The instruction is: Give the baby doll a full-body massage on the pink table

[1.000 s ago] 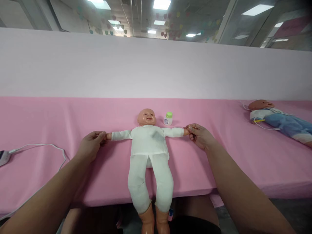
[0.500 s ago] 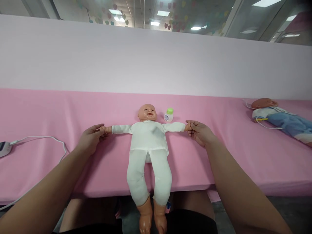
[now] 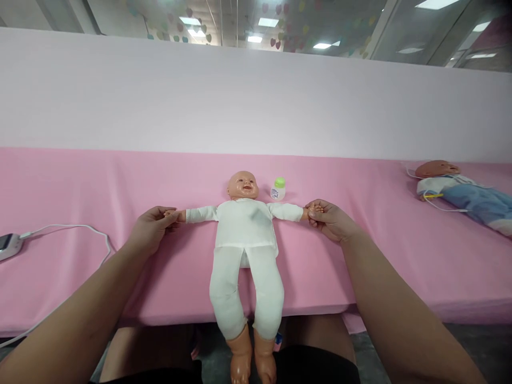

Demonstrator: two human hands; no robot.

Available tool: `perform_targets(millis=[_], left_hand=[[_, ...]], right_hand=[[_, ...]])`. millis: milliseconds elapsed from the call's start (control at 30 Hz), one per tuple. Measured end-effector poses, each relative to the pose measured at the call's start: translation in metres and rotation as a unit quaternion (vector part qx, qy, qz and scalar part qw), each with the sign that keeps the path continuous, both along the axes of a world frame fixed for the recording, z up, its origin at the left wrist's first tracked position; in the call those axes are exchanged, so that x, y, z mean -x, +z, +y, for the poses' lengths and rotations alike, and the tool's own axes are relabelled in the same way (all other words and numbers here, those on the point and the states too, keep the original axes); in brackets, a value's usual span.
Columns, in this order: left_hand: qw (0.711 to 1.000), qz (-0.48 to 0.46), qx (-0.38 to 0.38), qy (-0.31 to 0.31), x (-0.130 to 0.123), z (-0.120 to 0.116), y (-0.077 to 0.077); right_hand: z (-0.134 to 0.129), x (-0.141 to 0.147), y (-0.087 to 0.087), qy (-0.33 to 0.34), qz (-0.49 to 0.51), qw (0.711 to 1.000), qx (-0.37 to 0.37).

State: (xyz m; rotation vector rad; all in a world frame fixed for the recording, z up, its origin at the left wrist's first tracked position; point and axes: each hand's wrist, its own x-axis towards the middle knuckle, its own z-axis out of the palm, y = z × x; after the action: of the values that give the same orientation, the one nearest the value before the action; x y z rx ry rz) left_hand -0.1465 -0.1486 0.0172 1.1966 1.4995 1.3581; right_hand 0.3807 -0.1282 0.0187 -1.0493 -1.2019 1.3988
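Note:
A baby doll in a white top and trousers lies on its back, head toward the wall, arms stretched out sideways. Its bare feet hang past the near table edge, above my lap. My left hand is closed round the doll's hand on the left, thumb on top. On the other side, my right hand pinches the doll's other hand between thumb and fingers. Close to the doll's head stands a small clear bottle with a green cap and a printed label.
A pink sheet covers the long table, with a white wall behind. At the right lies a second doll in blue and white clothes with a thin tube. A white device with a cable sits at the left.
My fingers have closed further over the doll's hands, the right thumb now lying across its palm. The doll's arms stay spread, and the view has shifted slightly.

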Motion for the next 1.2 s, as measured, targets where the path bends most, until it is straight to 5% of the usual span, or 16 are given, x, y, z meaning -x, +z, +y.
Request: perform_targets(millis=[267, 467, 867, 1200], left_hand=[[0.999, 0.023, 0.020, 0.035, -0.005, -0.001, 0.005], [0.998, -0.058, 0.022, 0.024, -0.003, 0.000, 0.003], [0.999, -0.022, -0.001, -0.025, 0.000, 0.001, 0.002], [0.999, -0.007, 0.038, 0.021, -0.004, -0.001, 0.006]], right_hand=[[0.006, 0.005, -0.006, -0.085, -0.032, 0.996, 0.014], [0.008, 0.005, -0.005, -0.143, -0.041, 0.988, 0.043], [-0.002, 0.004, 0.001, 0.009, 0.002, 1.000, 0.018], [0.000, 0.003, -0.002, 0.003, -0.029, 1.000, 0.002]])
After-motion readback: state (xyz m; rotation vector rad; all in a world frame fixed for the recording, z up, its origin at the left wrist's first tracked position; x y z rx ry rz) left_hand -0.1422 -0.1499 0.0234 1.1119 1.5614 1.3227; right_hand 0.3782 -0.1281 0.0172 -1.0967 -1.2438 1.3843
